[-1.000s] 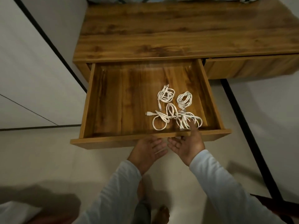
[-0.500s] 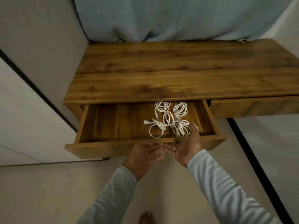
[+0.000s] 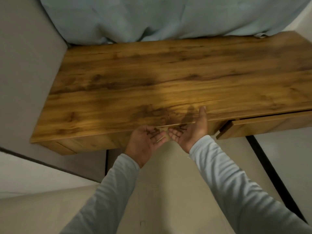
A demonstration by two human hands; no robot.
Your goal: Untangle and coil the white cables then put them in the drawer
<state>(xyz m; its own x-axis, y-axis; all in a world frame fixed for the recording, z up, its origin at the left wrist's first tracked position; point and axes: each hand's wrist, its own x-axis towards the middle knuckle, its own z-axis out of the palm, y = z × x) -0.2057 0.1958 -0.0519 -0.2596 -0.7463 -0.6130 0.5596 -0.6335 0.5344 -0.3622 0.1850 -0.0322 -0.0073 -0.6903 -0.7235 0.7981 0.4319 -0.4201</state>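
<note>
The left drawer (image 3: pixel 94 142) of the wooden desk (image 3: pixel 168 85) sits flush with the desk front, pushed in. The white cables are hidden from view. My left hand (image 3: pixel 145 142) and my right hand (image 3: pixel 190 130) are side by side at the drawer's front edge, palms turned up, fingers apart and curled under the desk's lip. Neither hand holds anything. My right thumb rests against the desk's top edge.
A second drawer (image 3: pixel 263 125) at the right stands slightly out from the desk front. A pale blue cloth (image 3: pixel 168 17) hangs behind the desk. Grey wall panels flank the left side, and light floor tiles with a dark strip (image 3: pixel 270 174) lie below.
The left drawer has slid shut under both hands, and the coiled white cables have gone out of sight inside it. The view has tilted upward.
</note>
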